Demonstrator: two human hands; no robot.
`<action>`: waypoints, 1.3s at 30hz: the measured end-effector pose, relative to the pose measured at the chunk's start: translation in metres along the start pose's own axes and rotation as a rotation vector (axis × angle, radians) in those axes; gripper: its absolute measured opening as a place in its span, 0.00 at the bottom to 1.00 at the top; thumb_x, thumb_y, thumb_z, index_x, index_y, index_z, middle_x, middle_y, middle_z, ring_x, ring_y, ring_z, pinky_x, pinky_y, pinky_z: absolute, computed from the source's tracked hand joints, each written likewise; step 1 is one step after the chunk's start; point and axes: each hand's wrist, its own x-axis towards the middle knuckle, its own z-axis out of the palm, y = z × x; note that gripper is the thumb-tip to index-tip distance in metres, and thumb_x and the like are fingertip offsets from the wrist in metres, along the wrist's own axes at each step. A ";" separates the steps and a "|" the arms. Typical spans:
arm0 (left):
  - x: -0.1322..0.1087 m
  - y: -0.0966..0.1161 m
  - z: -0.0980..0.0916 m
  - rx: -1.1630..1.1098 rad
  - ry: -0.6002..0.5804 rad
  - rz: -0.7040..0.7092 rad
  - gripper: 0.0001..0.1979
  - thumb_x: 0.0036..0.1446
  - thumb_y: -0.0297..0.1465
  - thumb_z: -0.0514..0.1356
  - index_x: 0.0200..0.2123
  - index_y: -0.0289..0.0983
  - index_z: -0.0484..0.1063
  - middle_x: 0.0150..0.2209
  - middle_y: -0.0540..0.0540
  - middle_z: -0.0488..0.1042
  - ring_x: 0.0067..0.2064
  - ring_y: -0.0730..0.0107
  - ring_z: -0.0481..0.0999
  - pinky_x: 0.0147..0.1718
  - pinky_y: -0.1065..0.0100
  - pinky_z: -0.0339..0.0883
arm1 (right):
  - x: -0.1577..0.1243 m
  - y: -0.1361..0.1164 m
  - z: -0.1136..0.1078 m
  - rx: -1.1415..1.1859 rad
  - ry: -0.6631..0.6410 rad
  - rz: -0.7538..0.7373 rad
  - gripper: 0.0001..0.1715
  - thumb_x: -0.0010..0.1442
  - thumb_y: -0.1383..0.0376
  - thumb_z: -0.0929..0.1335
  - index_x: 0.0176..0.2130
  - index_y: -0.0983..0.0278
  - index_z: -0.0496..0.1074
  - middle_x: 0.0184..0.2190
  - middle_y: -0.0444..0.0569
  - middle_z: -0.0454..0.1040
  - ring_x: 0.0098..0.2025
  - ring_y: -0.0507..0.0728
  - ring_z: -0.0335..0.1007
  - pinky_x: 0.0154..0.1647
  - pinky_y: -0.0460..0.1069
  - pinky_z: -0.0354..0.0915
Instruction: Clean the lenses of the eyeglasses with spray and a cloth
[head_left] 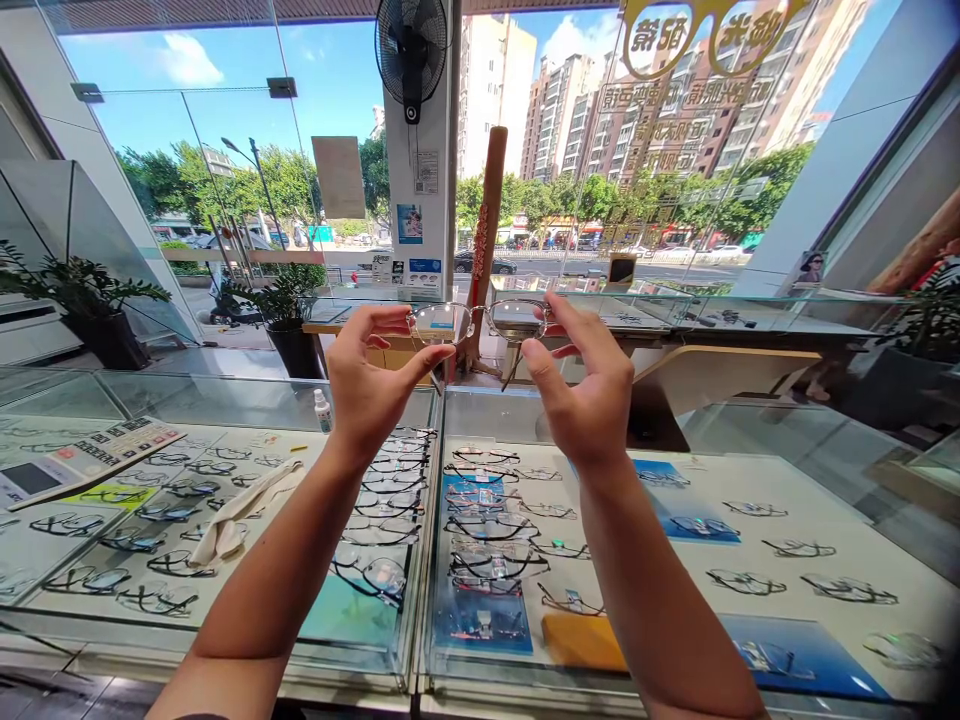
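Note:
A pair of thin-rimmed eyeglasses [480,318] with clear lenses is held up in front of me, above the glass display counter. My left hand [379,365] pinches the left rim between thumb and fingers. On the other side, my right hand [585,380] grips the glasses near the right hinge, its thumb below the rim and the index finger on top. Part of the temples is hard to make out against the background. Below my left forearm lies a cream cleaning cloth [244,510] on the counter.
Under the counter glass [570,425] sit several rows of spectacle frames [386,495]. On it are a calculator [82,460] at left, a small white spray bottle [322,411] and an orange-brown case [583,640]. Potted plants [281,300] and a second counter stand beyond, before the windows.

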 end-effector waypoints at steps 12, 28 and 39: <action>-0.001 -0.002 -0.003 0.017 0.030 0.154 0.28 0.55 0.44 0.79 0.55 0.42 0.78 0.48 0.46 0.83 0.49 0.62 0.84 0.45 0.60 0.76 | -0.002 0.008 0.011 0.060 -0.003 0.038 0.28 0.67 0.58 0.70 0.64 0.60 0.77 0.55 0.57 0.83 0.56 0.67 0.81 0.48 0.63 0.79; -0.005 -0.018 0.012 -0.111 0.004 0.028 0.34 0.57 0.44 0.78 0.62 0.45 0.71 0.61 0.41 0.79 0.61 0.55 0.83 0.53 0.58 0.79 | -0.010 0.005 0.016 -0.120 0.111 -0.220 0.35 0.69 0.59 0.72 0.72 0.47 0.67 0.63 0.51 0.79 0.63 0.68 0.77 0.60 0.66 0.77; -0.009 -0.019 0.013 0.047 0.121 0.183 0.34 0.56 0.46 0.78 0.61 0.44 0.71 0.57 0.41 0.77 0.58 0.54 0.81 0.52 0.55 0.78 | -0.006 0.000 0.014 -0.062 0.037 -0.094 0.32 0.68 0.59 0.71 0.69 0.52 0.70 0.64 0.54 0.78 0.65 0.70 0.75 0.65 0.70 0.72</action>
